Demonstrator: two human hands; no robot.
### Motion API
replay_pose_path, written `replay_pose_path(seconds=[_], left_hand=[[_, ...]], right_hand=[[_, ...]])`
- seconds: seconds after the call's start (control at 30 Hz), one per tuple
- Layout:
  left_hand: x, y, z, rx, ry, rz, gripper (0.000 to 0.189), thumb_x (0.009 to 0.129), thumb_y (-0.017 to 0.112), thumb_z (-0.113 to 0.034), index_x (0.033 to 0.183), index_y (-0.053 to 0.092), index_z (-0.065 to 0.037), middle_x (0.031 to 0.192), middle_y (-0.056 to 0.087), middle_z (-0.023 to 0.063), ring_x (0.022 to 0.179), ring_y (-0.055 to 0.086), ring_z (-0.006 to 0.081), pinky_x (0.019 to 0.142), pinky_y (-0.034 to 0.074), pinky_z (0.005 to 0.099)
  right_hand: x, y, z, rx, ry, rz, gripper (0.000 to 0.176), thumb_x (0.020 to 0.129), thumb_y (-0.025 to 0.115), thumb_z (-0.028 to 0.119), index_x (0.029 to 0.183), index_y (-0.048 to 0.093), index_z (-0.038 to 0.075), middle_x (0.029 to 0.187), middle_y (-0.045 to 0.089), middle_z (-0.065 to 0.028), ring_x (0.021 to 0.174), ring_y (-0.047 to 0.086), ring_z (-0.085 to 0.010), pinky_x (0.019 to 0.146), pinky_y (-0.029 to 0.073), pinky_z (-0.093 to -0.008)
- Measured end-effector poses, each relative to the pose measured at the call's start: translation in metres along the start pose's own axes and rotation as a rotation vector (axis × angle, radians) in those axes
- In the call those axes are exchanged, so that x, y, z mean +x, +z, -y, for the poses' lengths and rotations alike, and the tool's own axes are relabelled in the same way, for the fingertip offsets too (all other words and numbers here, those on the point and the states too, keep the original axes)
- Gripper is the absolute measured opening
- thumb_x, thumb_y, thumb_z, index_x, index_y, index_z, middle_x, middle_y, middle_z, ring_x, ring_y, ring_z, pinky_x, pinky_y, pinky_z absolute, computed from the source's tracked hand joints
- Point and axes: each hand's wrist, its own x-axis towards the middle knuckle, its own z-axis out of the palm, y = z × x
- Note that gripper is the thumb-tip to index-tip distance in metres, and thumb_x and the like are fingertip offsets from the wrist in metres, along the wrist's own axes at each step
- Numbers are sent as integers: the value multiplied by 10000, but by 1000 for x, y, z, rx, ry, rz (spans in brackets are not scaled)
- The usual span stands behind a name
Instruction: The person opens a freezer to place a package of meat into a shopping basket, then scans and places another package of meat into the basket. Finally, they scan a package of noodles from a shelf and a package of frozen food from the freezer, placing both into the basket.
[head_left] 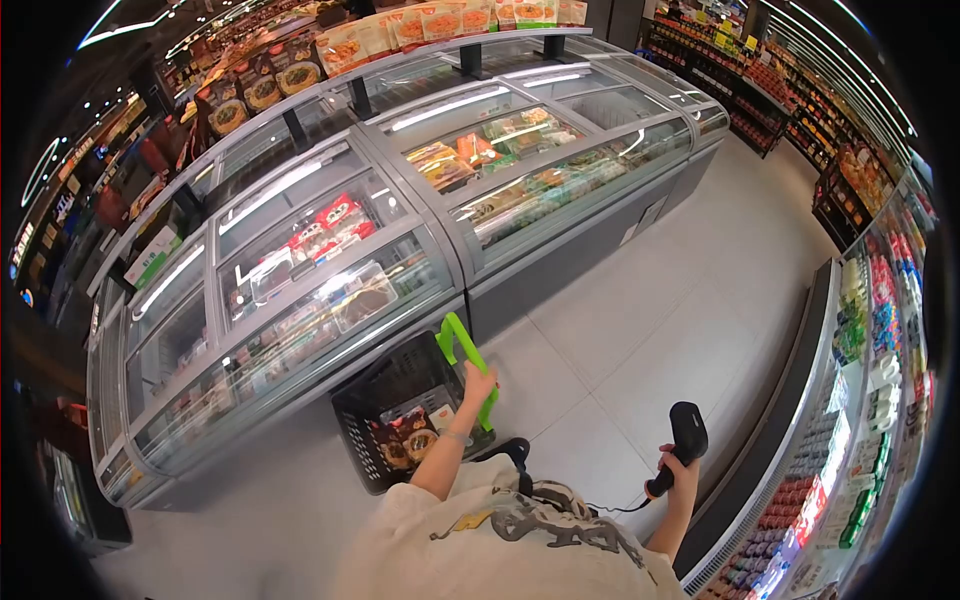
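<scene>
My left hand (479, 383) is closed round the bright green handle (458, 335) of a black shopping basket (362, 412). Inside the basket lie packages with pictures of round food (408, 443). My right hand (682, 474) is wrapped round the grip of a black handheld scanner (688, 430), held upright out to the right. A thin dark cord (620, 508) runs from near its lower end toward my shirt. Parts of the fingers on both hands are hidden by what they grip.
Long glass-topped freezers (455, 215) with packaged food run along the left and front. Food packages (430, 28) stand on the shelf above them. A refrigerated shelf (800, 490) with bottles and cups lines the right side. Grey tiled floor (600, 350) stretches between them.
</scene>
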Motion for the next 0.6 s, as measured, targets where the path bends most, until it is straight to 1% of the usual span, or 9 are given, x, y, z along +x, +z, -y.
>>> replay_pose_path(seconds=[0.03,0.07,0.1,0.17,0.2,0.27,0.33,0.5,0.6], left_hand=[[2,12,-3,-12,34,18,380,713,510,-41,934,208,23,694,455,128,466,537,200,401,434,302],[6,23,-6,9,-10,33,379,710,513,-38,930,211,26,705,459,133,468,540,200,407,443,307],[13,36,-9,-6,4,30,379,711,514,-38,930,212,26,710,459,134,468,540,199,406,443,308],[23,58,-9,-13,16,30,379,712,516,-37,930,213,25,720,459,136,468,539,198,406,444,310],[30,70,-10,33,-71,63,385,713,515,-36,936,207,26,738,456,149,467,539,202,409,444,308],[41,101,-3,28,-50,65,402,712,514,-41,951,200,31,718,464,148,472,543,206,417,446,307],[53,132,-2,-14,18,101,442,711,518,-54,983,185,44,674,475,142,481,548,212,427,448,302],[82,213,-15,24,-63,113,458,730,511,-74,1014,169,34,664,504,147,487,547,219,434,450,317],[103,257,-26,-1,-77,126,495,739,514,-92,1052,157,49,681,519,150,501,551,218,455,454,311]], right_hand=[[15,7,7,-13,-2,28,292,620,562,-10,900,480,-33,780,541,-121,559,495,-148,518,397,-259],[29,13,15,-18,-16,51,277,619,558,-8,886,492,-40,776,540,-119,560,497,-148,521,395,-259],[41,17,23,-45,-29,96,273,611,556,-5,877,506,-37,766,544,-109,563,498,-141,523,394,-254],[60,22,35,-214,-25,131,299,600,558,0,895,518,-32,758,550,-98,570,503,-132,532,394,-246],[67,20,34,-236,-15,147,310,598,561,1,903,520,-29,758,551,-96,572,504,-129,534,396,-244],[87,16,37,-286,-8,181,330,593,565,3,920,523,-22,757,554,-93,578,505,-123,539,398,-241],[103,16,46,-224,9,222,339,592,569,6,927,525,-22,756,554,-92,581,505,-122,540,400,-242],[161,3,51,-251,42,307,320,608,584,14,921,529,-21,763,553,-90,588,506,-120,536,404,-247],[205,5,49,-294,41,337,222,632,608,39,840,554,-17,685,546,-61,568,504,-115,534,401,-243]])
